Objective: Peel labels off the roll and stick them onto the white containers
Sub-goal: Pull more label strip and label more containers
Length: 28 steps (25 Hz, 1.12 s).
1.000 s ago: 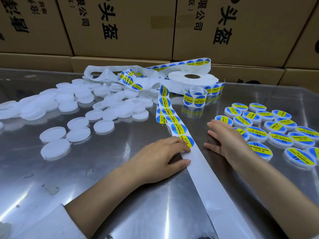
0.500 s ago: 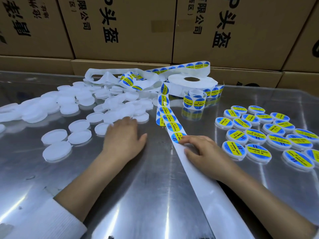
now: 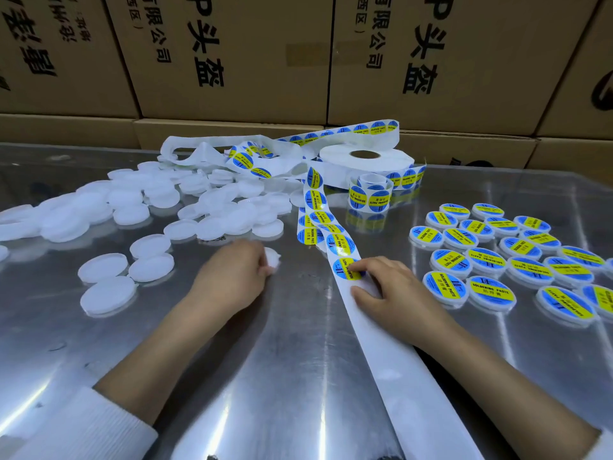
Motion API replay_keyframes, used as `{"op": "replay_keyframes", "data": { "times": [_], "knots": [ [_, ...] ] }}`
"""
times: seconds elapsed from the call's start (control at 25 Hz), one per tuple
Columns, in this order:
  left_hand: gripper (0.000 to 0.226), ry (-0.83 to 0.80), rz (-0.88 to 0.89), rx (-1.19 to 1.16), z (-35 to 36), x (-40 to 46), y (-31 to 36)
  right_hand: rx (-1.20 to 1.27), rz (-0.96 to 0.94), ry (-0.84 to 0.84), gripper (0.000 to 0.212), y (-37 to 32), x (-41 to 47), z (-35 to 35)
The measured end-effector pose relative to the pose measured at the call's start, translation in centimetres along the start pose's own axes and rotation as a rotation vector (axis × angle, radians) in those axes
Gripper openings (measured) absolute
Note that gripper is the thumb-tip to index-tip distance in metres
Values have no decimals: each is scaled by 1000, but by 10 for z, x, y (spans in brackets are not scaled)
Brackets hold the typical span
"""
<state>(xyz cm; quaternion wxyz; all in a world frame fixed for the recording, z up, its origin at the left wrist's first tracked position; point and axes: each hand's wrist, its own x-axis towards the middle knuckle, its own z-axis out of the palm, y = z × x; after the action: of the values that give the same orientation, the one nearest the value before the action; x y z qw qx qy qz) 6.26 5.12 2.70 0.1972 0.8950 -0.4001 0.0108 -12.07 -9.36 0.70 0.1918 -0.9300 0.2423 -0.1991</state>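
Observation:
My left hand grips a small white round container on the metal table, its fingers curled over most of it. My right hand lies on the white backing strip, the index finger and thumb pinching the edge of the nearest blue-and-yellow label. The strip runs back, carrying more labels, to the label roll. Several plain white containers lie at the left. Several labelled containers lie at the right.
A small loose coil of labels stands in front of the roll. Tangled used backing lies behind the plain containers. Cardboard boxes form a wall along the far edge of the shiny metal table.
My left hand reached left from the strip, then drew back gripping one white container. My right hand moved from the labelled containers onto the strip and pinched the nearest label.

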Motion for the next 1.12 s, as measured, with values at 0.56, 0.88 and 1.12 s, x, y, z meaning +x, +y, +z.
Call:
{"op": "replay_keyframes", "data": {
  "times": [0.56, 0.88, 1.12],
  "knots": [
    [12, 39, 193, -422, 21, -11, 25, 24, 17, 30, 47, 6, 1, 3],
    [31, 21, 508, -270, 27, -18, 38, 24, -87, 88, 39, -3, 0, 2],
    [13, 86, 460, -318, 21, -22, 42, 56, -106, 112, 39, -6, -3, 1]
  ]
}}
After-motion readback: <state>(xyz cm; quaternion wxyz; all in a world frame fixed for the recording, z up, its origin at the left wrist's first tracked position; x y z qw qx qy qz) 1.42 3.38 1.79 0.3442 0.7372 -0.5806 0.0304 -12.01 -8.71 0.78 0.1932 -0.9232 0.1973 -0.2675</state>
